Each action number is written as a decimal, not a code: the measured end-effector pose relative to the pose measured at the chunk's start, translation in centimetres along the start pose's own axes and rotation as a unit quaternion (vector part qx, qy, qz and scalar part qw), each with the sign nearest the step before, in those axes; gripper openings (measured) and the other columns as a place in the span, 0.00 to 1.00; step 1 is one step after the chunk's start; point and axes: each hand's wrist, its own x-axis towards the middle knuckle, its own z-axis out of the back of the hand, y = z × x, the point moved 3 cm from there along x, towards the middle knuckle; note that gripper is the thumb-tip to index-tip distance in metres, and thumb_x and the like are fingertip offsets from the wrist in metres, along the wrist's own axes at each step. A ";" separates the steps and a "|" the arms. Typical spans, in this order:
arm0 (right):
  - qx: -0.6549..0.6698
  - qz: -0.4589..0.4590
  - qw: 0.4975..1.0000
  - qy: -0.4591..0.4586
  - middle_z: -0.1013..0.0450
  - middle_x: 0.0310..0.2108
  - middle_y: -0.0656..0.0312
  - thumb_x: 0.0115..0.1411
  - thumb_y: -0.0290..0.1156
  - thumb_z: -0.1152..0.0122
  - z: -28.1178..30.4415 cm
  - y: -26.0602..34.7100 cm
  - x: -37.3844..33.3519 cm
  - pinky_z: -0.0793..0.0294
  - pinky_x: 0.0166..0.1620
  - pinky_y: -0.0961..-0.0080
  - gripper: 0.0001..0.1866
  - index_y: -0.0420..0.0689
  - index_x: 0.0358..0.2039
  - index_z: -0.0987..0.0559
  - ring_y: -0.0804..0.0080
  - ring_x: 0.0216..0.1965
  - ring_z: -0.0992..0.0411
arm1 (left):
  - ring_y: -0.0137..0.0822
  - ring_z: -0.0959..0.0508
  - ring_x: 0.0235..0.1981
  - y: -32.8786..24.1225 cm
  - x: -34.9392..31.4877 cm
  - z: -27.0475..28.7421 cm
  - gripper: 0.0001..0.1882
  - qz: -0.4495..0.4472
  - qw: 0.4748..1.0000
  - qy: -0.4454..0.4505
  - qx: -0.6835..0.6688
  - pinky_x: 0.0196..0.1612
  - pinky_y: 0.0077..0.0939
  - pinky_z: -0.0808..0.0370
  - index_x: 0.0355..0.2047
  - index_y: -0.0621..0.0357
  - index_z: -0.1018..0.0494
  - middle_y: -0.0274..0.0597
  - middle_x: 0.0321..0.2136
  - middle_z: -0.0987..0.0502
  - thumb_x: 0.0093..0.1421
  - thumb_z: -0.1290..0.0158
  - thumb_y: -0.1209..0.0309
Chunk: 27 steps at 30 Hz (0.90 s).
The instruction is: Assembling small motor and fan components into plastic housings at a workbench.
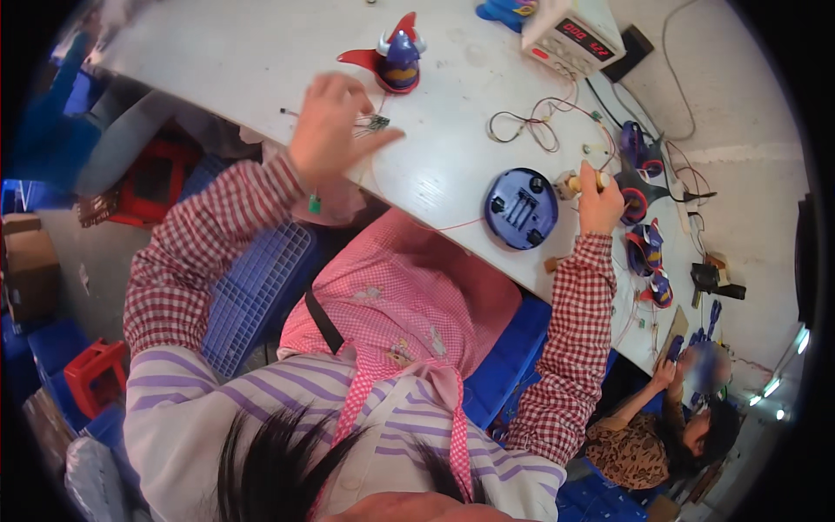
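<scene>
My left hand [326, 130] hovers over the near edge of the white table, thumb stretched out and fingers apart. Just beyond its fingers lies a small green circuit board [376, 123] with thin wires. My right hand [600, 204] is closed around a small yellowish, rounded piece [574, 184], whose kind I cannot make out. Left of that hand is a round purple plastic base [520, 209] with dark recesses, its open side up. A thin red wire runs from its edge toward my lap. A purple toy figure [401, 65] with white horns and red parts stands farther back.
A bench power supply [574, 35] with a lit red display stands at the back right, its leads looping over the white table [461, 113]. More purple toy parts [644, 248] line the right side. Another person [648, 435] works at the far right. A blue crate [261, 291] stands at left.
</scene>
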 end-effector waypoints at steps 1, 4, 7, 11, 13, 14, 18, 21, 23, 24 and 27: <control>0.000 0.027 0.998 -0.055 0.29 0.33 0.58 0.54 0.41 0.38 -0.1 0.7 0.0 0.31 0.36 0.74 0.20 0.39 0.40 0.26 0.65 0.32 0.34 | 0.52 0.41 0.58 2.0 0.9 -0.2 0.32 0.004 1.000 -0.001 0.001 0.58 0.40 0.42 0.48 0.60 0.33 0.48 0.49 0.34 0.47 0.38 0.56; -0.010 0.122 0.977 -0.174 0.38 0.40 0.54 0.56 0.38 0.40 -0.2 4.5 -1.4 0.35 0.36 0.79 0.25 0.37 0.49 0.33 0.71 0.34 0.40 | 0.53 0.43 0.59 6.5 3.4 -1.4 0.36 -0.012 0.985 -0.014 0.171 0.59 0.40 0.42 0.52 0.61 0.36 0.51 0.50 0.34 0.47 0.38 0.57; 0.105 0.301 0.948 0.017 0.34 0.40 0.54 0.51 0.28 0.38 -3.0 16.3 -4.8 0.32 0.38 0.76 0.23 0.39 0.48 0.30 0.68 0.34 0.35 | 0.53 0.45 0.60 7.8 6.5 -2.9 0.38 0.026 0.998 -0.029 0.046 0.60 0.40 0.45 0.55 0.62 0.39 0.52 0.52 0.36 0.47 0.38 0.57; 0.127 0.204 0.964 0.117 0.35 0.42 0.50 0.47 0.35 0.38 -13.1 22.2 -5.6 0.34 0.42 0.64 0.22 0.41 0.44 0.27 0.54 0.39 0.36 | 0.48 0.40 0.59 6.6 10.3 -4.9 0.40 0.025 0.998 -0.037 -0.045 0.58 0.36 0.40 0.59 0.63 0.43 0.51 0.56 0.39 0.48 0.39 0.61; 0.074 0.189 0.971 0.125 0.32 0.38 0.53 0.47 0.35 0.38 -14.9 22.5 -5.6 0.34 0.41 0.67 0.15 0.42 0.35 0.26 0.57 0.38 0.36 | 0.40 0.32 0.51 5.7 11.1 -6.1 0.32 0.116 0.922 0.040 -0.366 0.52 0.27 0.33 0.55 0.64 0.38 0.49 0.51 0.32 0.50 0.41 0.67; 0.065 0.180 0.974 0.119 0.32 0.38 0.53 0.47 0.35 0.38 -14.4 21.7 -5.3 0.34 0.41 0.67 0.15 0.42 0.35 0.26 0.57 0.38 0.36 | 0.36 0.29 0.46 4.9 11.5 -6.2 0.28 0.136 0.905 0.097 -0.392 0.48 0.23 0.31 0.52 0.64 0.35 0.47 0.46 0.29 0.51 0.42 0.69; 0.289 0.059 0.932 0.211 0.30 0.31 0.58 0.46 0.31 0.38 -11.2 18.6 -4.4 0.33 0.39 0.70 0.11 0.42 0.31 0.26 0.60 0.36 0.35 | 0.32 0.26 0.39 2.2 11.7 -6.6 0.21 0.159 0.825 0.144 -0.523 0.45 0.22 0.29 0.45 0.65 0.29 0.44 0.38 0.23 0.50 0.42 0.71; 0.374 -0.026 0.912 0.165 0.31 0.24 0.61 0.47 0.28 0.40 -3.9 13.4 -3.6 0.33 0.37 0.72 0.07 0.42 0.28 0.26 0.62 0.33 0.35 | 0.31 0.26 0.37 -0.7 11.5 -6.7 0.20 0.141 0.775 0.184 -0.587 0.44 0.21 0.29 0.44 0.64 0.29 0.43 0.37 0.24 0.51 0.43 0.71; 0.225 0.078 0.971 0.014 0.31 0.30 0.59 0.47 0.27 0.41 -0.3 9.4 -3.1 0.33 0.37 0.74 0.08 0.42 0.30 0.27 0.64 0.34 0.35 | 0.31 0.26 0.36 -4.8 10.7 -6.8 0.19 0.109 0.739 0.274 -0.606 0.44 0.21 0.30 0.44 0.64 0.29 0.42 0.36 0.24 0.52 0.45 0.70; 0.210 0.070 0.975 0.005 0.31 0.30 0.59 0.47 0.27 0.41 0.3 7.6 -3.4 0.33 0.37 0.74 0.08 0.42 0.30 0.27 0.64 0.34 0.35 | 0.31 0.26 0.36 -7.6 10.1 -7.0 0.19 0.099 0.735 0.278 -0.610 0.44 0.21 0.30 0.43 0.65 0.29 0.42 0.35 0.24 0.51 0.44 0.71; 0.062 -0.020 0.997 0.045 0.32 0.35 0.57 0.48 0.26 0.41 -1.7 2.2 -5.4 0.33 0.39 0.75 0.11 0.41 0.33 0.27 0.64 0.35 0.35 | 0.33 0.26 0.38 -13.0 9.1 -9.9 0.21 0.062 0.748 0.315 -0.581 0.45 0.22 0.30 0.44 0.65 0.30 0.44 0.35 0.24 0.49 0.43 0.73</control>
